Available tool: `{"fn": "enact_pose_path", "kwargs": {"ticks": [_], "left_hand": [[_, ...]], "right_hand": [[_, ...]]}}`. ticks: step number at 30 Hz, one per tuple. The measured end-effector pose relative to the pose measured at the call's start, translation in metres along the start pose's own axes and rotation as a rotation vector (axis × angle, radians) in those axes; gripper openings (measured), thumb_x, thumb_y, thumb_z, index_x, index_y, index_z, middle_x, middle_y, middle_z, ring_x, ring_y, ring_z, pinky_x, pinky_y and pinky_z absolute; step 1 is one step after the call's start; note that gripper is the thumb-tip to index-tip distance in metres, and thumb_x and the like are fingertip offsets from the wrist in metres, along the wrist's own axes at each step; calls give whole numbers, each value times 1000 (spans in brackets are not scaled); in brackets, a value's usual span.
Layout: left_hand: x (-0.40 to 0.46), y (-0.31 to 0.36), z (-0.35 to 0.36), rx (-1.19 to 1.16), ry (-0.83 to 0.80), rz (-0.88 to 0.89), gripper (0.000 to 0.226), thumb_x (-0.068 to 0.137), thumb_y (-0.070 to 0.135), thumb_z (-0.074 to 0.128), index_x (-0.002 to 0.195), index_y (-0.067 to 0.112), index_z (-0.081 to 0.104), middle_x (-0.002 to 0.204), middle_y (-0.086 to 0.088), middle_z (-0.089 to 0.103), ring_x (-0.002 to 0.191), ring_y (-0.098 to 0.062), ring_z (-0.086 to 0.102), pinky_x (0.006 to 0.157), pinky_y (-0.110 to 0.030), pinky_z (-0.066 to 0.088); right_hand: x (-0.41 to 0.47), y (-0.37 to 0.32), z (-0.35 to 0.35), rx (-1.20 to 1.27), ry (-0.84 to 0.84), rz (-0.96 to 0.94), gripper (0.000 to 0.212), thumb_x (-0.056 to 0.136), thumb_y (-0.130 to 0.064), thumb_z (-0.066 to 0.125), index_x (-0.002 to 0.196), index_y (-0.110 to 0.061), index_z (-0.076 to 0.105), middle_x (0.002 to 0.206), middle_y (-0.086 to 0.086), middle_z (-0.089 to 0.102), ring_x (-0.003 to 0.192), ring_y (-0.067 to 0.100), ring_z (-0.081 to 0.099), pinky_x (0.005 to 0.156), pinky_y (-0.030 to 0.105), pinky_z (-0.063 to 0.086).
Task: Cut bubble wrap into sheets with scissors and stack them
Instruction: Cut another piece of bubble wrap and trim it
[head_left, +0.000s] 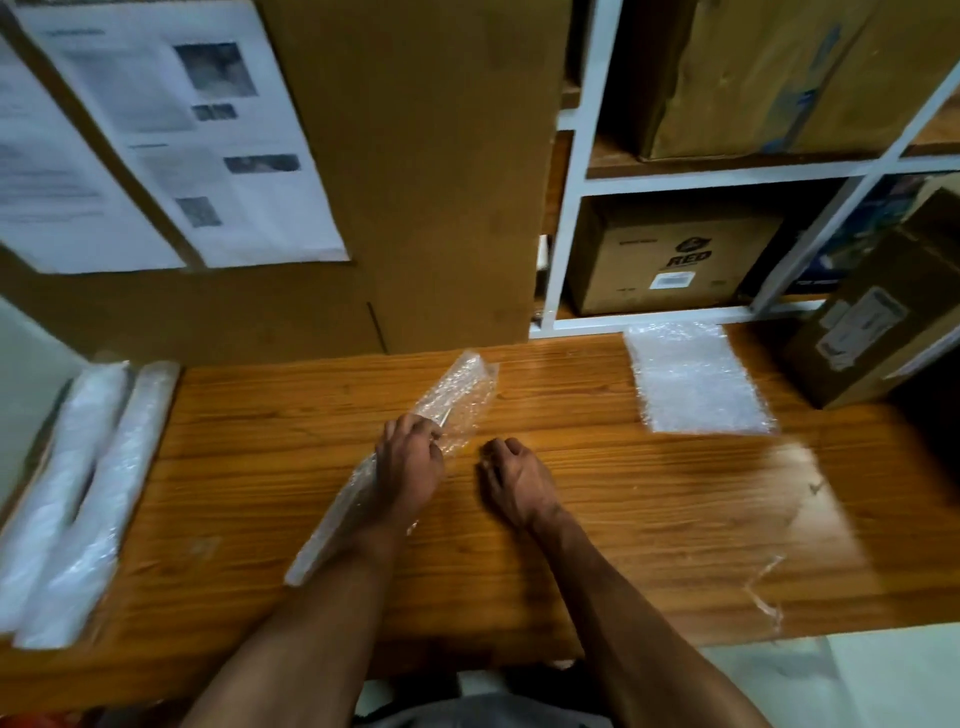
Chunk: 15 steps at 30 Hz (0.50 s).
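- Both forearms reach in over the near edge of the bench (597, 525).
- Left hand (410, 462), mid-bench, has its fingers curled round a folded strip of bubble wrap (457, 395) that runs slantwise from near the front edge toward the back; something thin and shiny shows at the fingers, too blurred to name.
- Right hand (514, 478) sits just beside the left, apart from the strip, fingers curled loosely and holding nothing.
- Flat cut sheets (696, 379) lie toward the back right edge, well apart from the hands.
- Clear film (789, 519) lies blurred near the front right corner.
- Two white rolls (88, 493) lie side by side along the left edge.
- Cardboard boxes (670, 254) fill white shelves behind the bench.
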<state>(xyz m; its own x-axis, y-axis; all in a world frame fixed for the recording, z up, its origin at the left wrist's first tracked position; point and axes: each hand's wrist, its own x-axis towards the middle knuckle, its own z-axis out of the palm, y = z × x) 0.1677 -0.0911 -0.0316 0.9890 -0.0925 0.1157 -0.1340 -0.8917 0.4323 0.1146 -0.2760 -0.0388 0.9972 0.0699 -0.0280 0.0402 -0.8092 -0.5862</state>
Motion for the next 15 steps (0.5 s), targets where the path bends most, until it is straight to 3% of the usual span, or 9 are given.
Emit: {"fn": "enact_pose_path", "kwargs": {"ticks": [3, 7, 11, 15], "left_hand": [[-12, -35, -15, 19, 15, -92, 27, 78, 13, 72, 100, 29, 70, 116, 0, 59, 113, -30, 51, 92, -45, 44], [-25, -74, -24, 78, -89, -215, 31, 82, 19, 71, 110, 33, 65, 119, -5, 55, 113, -34, 51, 91, -44, 46], [-29, -98, -24, -14, -166, -182, 35, 85, 11, 69, 117, 24, 65, 119, -9, 60, 111, -33, 57, 93, -38, 47], [-29, -97, -28, -210, -222, -253, 30, 89, 12, 71, 116, 26, 68, 113, -4, 73, 97, -24, 68, 79, -29, 54]], "right_hand": [[0, -35, 27, -3, -57, -6, 30, 103, -33, 51, 122, -11, 59, 114, 17, 59, 100, 42, 60, 81, 44, 50], [2, -68, 58, 20, -91, 76, 40, 98, -49, 39, 120, -19, 54, 115, 15, 57, 101, 39, 60, 83, 44, 55], [1, -89, 68, -4, -49, 170, 39, 97, -30, 62, 129, -11, 53, 124, 18, 56, 105, 39, 62, 82, 41, 54], [-2, -95, 76, 6, 18, 338, 44, 94, -20, 70, 132, -13, 49, 123, 16, 60, 104, 35, 64, 75, 34, 48]]}}
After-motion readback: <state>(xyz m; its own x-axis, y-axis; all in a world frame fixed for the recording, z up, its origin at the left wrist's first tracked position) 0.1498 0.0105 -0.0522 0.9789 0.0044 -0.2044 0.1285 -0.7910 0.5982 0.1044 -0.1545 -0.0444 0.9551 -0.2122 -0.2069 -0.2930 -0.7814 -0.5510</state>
